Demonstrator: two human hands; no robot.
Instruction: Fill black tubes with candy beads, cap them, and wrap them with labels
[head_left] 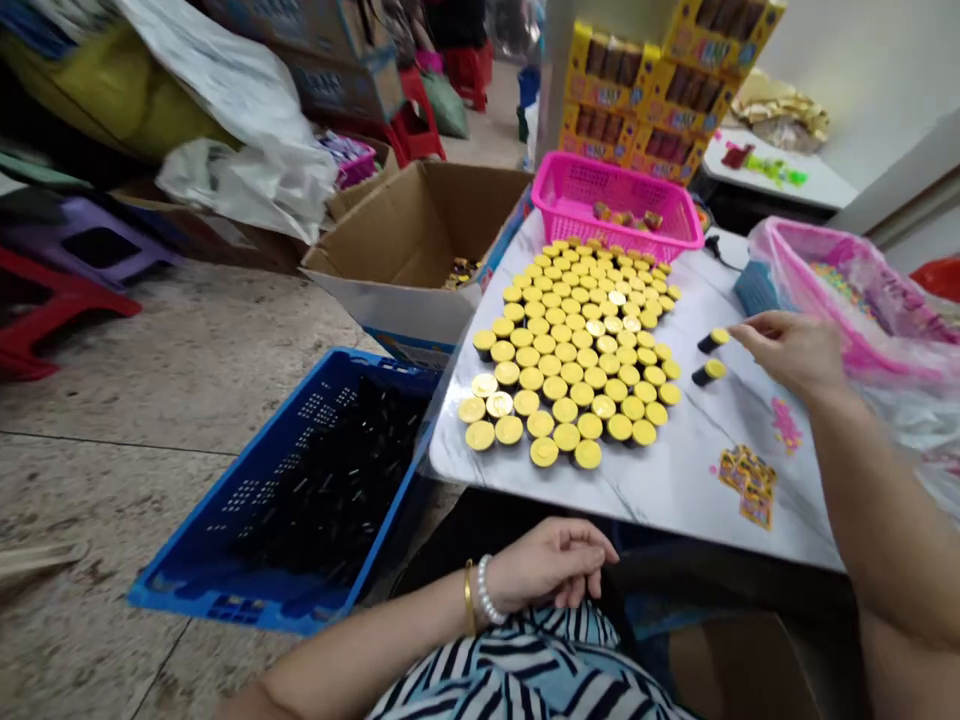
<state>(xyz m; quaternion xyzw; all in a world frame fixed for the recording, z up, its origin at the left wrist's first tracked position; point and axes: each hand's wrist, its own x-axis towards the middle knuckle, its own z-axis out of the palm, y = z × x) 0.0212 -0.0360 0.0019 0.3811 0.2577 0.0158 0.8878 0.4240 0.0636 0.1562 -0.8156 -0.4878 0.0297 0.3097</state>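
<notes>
My right hand reaches over the right part of the table, its fingertips pinched together at the yellow lid of a small black container. Just below it is a second black container with a yellow lid. A large cluster of the same yellow-lidded containers covers the middle of the white marbled table. My left hand rests over my lap below the table edge, fingers loosely bent and holding nothing.
A pink basket stands behind the cluster, a plastic-lined pink basin at right. Small printed packets and pink bits lie near my right forearm. Left are an open carton and a blue crate of black pieces.
</notes>
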